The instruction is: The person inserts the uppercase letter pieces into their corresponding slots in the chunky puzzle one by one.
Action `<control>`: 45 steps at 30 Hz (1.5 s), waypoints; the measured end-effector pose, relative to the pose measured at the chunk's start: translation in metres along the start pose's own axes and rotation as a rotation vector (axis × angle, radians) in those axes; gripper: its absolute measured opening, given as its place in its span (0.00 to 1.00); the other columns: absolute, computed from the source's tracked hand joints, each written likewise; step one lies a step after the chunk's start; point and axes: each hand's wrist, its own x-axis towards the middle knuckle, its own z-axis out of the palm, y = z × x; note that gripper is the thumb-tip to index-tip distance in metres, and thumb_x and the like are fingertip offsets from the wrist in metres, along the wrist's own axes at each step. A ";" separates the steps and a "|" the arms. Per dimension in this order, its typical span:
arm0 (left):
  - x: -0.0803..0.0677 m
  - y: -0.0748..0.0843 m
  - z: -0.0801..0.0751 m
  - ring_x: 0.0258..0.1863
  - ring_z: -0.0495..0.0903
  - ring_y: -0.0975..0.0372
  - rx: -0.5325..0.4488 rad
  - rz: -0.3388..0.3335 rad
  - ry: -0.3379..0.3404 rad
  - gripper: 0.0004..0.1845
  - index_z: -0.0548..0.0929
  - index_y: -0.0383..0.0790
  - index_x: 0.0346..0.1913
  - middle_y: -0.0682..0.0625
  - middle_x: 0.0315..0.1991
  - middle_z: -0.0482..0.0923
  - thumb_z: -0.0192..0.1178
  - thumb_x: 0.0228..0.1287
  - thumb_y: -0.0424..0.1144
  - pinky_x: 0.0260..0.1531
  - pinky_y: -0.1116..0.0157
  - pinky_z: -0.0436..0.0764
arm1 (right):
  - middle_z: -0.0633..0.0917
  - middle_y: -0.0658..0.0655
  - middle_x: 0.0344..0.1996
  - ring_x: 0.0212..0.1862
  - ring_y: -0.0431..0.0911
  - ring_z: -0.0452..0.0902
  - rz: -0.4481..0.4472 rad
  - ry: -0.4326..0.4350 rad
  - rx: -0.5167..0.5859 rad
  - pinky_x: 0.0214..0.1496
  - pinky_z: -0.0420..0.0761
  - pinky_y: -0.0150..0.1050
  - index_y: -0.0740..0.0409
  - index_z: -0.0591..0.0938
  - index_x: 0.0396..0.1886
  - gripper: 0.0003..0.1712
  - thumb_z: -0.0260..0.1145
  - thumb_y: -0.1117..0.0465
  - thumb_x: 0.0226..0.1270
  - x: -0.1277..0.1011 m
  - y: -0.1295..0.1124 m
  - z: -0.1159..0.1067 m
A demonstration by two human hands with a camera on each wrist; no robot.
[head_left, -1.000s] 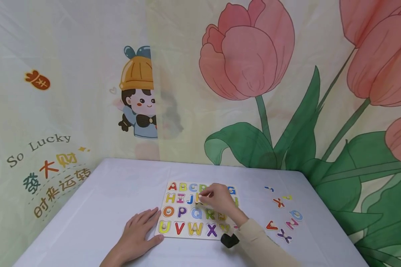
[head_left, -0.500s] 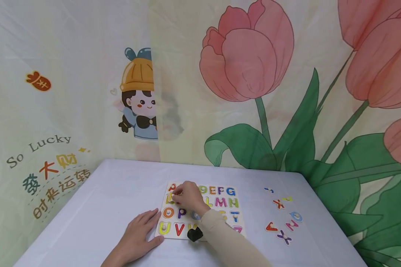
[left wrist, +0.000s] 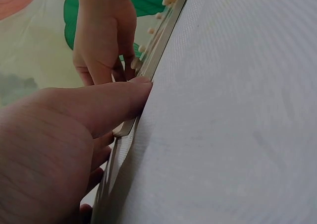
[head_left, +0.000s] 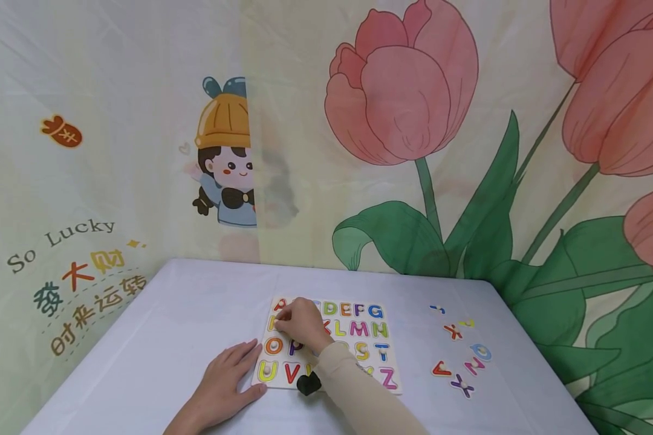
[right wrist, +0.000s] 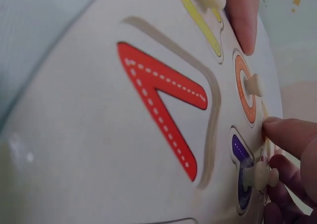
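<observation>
R hand (head_left: 300,323) fingers curled over the alphabet board's (head_left: 326,344) upper-left letters, apparently pinching a peg; L hand (head_left: 225,377) flat, steadying its edge. Most letters seated; approx. seven loose pieces (head_left: 459,350) lie well to the right.

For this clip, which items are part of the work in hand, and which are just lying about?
In use:
- alphabet puzzle board
- right hand, fingers at the letters in the board's upper left corner; what its grip holds is hidden
- left hand, flat against the board's left edge

Lying about:
- loose letter pieces on the table, right of the board
- printed backdrop
</observation>
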 end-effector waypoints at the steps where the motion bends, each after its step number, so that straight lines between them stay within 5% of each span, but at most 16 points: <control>1: 0.000 0.000 0.000 0.77 0.66 0.46 -0.001 -0.004 -0.004 0.44 0.75 0.42 0.77 0.48 0.78 0.69 0.67 0.66 0.65 0.72 0.37 0.66 | 0.82 0.39 0.24 0.27 0.33 0.73 0.007 0.001 -0.001 0.31 0.76 0.29 0.50 0.95 0.36 0.02 0.80 0.58 0.65 0.000 0.000 0.000; 6: -0.001 0.000 0.000 0.77 0.65 0.47 0.002 -0.012 -0.010 0.45 0.74 0.42 0.77 0.48 0.79 0.69 0.67 0.66 0.65 0.72 0.37 0.66 | 0.80 0.42 0.22 0.23 0.35 0.74 0.018 -0.004 0.000 0.25 0.75 0.30 0.50 0.95 0.36 0.03 0.79 0.57 0.67 0.000 -0.002 0.003; 13: -0.003 -0.001 0.000 0.77 0.66 0.47 0.012 -0.014 0.004 0.44 0.75 0.42 0.77 0.47 0.79 0.69 0.67 0.66 0.65 0.72 0.37 0.66 | 0.83 0.45 0.34 0.37 0.36 0.73 -0.038 -0.054 0.022 0.40 0.77 0.31 0.50 0.94 0.46 0.09 0.78 0.57 0.68 -0.003 0.002 -0.003; 21: -0.002 0.001 0.000 0.77 0.66 0.47 0.025 -0.016 0.017 0.44 0.74 0.43 0.78 0.48 0.79 0.69 0.67 0.66 0.65 0.72 0.37 0.66 | 0.85 0.46 0.40 0.45 0.42 0.77 -0.104 -0.080 0.002 0.47 0.79 0.36 0.50 0.94 0.51 0.12 0.77 0.56 0.70 -0.017 0.022 -0.058; 28: 0.000 0.004 -0.002 0.78 0.64 0.46 0.007 -0.054 -0.025 0.45 0.73 0.44 0.78 0.48 0.80 0.67 0.68 0.64 0.65 0.75 0.37 0.63 | 0.87 0.52 0.41 0.48 0.54 0.81 -0.120 -0.012 -0.047 0.47 0.82 0.39 0.54 0.93 0.50 0.12 0.77 0.60 0.69 -0.037 0.077 -0.129; 36: 0.002 0.005 0.000 0.78 0.64 0.47 0.009 -0.057 -0.035 0.45 0.73 0.45 0.79 0.49 0.80 0.67 0.69 0.64 0.65 0.75 0.37 0.63 | 0.88 0.50 0.42 0.46 0.48 0.81 -0.085 0.101 -0.177 0.49 0.86 0.45 0.57 0.93 0.49 0.11 0.78 0.63 0.68 -0.060 0.173 -0.211; 45: 0.002 0.004 0.004 0.78 0.64 0.47 0.016 -0.054 -0.036 0.46 0.73 0.45 0.79 0.49 0.80 0.67 0.68 0.64 0.66 0.74 0.37 0.64 | 0.87 0.57 0.47 0.49 0.53 0.81 0.024 0.084 -0.250 0.49 0.87 0.46 0.59 0.91 0.53 0.13 0.74 0.63 0.71 -0.074 0.245 -0.261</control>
